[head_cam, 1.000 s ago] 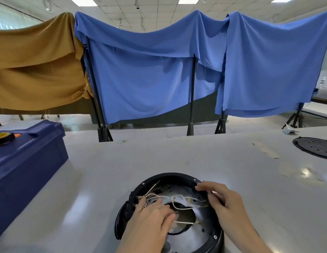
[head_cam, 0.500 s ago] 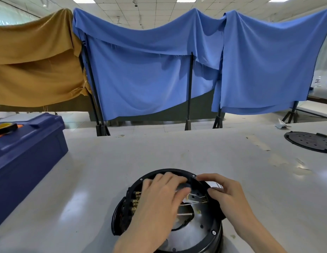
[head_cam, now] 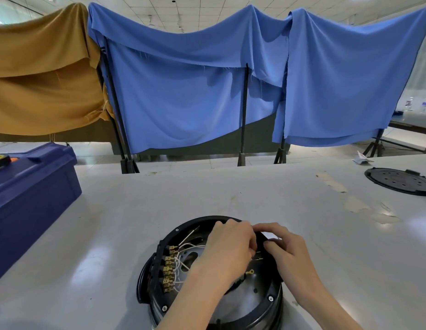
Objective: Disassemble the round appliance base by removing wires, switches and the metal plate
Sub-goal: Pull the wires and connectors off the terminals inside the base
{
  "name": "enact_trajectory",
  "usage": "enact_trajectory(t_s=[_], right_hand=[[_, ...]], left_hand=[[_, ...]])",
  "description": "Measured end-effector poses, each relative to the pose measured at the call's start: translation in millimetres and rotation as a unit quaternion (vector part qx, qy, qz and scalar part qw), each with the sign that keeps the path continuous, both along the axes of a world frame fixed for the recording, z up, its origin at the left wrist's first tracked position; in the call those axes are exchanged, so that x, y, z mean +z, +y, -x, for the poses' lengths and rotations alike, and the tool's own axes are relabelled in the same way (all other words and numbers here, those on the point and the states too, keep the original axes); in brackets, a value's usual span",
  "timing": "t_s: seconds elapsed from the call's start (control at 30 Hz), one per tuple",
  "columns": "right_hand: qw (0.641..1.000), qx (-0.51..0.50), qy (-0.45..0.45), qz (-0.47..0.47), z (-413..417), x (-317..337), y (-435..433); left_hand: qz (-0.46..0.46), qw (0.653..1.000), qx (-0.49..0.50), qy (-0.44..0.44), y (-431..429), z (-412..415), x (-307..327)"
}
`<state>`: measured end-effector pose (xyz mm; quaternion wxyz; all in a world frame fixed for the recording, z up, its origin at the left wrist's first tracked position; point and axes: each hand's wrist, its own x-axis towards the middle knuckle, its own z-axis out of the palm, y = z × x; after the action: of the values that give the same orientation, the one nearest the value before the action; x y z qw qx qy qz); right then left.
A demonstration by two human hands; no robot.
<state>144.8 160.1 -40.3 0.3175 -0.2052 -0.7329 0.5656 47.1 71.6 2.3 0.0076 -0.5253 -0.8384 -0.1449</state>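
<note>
Black base (head_cam: 157, 270) keeps wires (head_cam: 183, 260) and plate (head_cam: 250, 298); left hand (head_cam: 228, 248) and right hand (head_cam: 288, 253) pinch something at its 1 o'clock rim, unidentifiable.

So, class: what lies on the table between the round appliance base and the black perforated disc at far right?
Only bare tabletop with worn patches lies between the base and disc, as the head view shows.

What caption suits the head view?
Both hands, left hand and right hand, work inside the round appliance base.
</note>
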Motion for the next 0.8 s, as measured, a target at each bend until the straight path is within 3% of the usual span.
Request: enact_trajectory(t_s=[0.17, 0.47, 0.8], right_hand=[[1.000, 0.005, 0.010, -0.020, 1.7, -5.9, 0.6], [0.998, 0.011, 0.053, -0.005, 5.5, -6.3, 2.4], [0.998, 0.011, 0.062, 0.004, 4.5, -9.2, 4.6]], left_hand=[[0.028, 0.998, -0.039, 0.037, 0.1, 1.0, -3.9], [-0.001, 0.989, -0.050, 0.138, 1.9, -8.5, -12.4], [-0.003, 0.991, -0.007, 0.134, 1.8, -16.2, -13.2]])
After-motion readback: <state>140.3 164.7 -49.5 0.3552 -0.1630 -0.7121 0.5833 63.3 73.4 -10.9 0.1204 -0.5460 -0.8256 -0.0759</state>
